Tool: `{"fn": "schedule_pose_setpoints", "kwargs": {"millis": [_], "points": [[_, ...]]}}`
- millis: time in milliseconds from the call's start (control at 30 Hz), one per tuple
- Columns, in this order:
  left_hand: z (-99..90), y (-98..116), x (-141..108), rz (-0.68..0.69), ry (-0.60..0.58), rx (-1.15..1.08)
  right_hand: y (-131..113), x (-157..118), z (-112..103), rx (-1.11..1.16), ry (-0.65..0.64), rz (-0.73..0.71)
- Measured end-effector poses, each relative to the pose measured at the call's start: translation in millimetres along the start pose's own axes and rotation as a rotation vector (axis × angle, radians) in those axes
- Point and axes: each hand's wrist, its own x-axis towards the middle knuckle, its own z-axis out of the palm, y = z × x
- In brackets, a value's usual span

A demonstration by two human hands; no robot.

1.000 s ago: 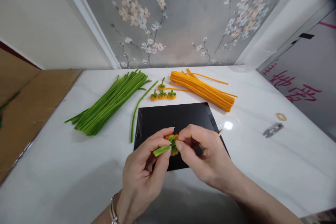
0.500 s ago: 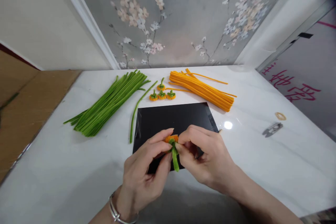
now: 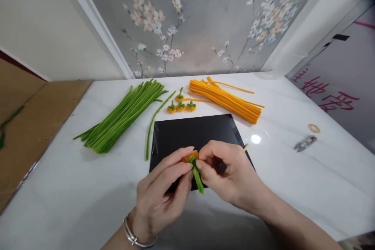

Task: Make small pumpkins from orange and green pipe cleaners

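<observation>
Your left hand and right hand both pinching one tiny orange-and-green chenille piece

Green chenille stems are off left, probably so they don't crowd you. Your left fingers clamp the piece over the black mat, I'd guess to steady it, and your right fingertips are closed on its green part, likely for finer control. Thread snips sit far right on the bench, probably parked.

Fuzzy green stem, glossy board, metal snips
</observation>
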Motion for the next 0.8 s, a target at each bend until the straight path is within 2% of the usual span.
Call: {"fn": "schedule_pose_setpoints", "kwargs": {"millis": [200, 400, 600, 800], "points": [[2.1, 1.2, -0.8, 0.005, -0.014, -0.006, -1.2, -0.8, 0.8, -0.086, 0.017, 0.013], [6.1, -2.5, -3.6, -0.082, -0.042, -0.044, -2.6, -0.7, 2.8, -0.091, 0.044, 0.05], [11.7, -11.2, -7.0, -0.138, -0.016, -0.202, 4.8, 6.7, -2.0, 0.134, -0.077, 0.279], [11.1, -9.8, -6.9, -0.197, -0.031, -0.3, 15.9, 12.1, -7.2, 0.312, -0.196, 0.351]]}}
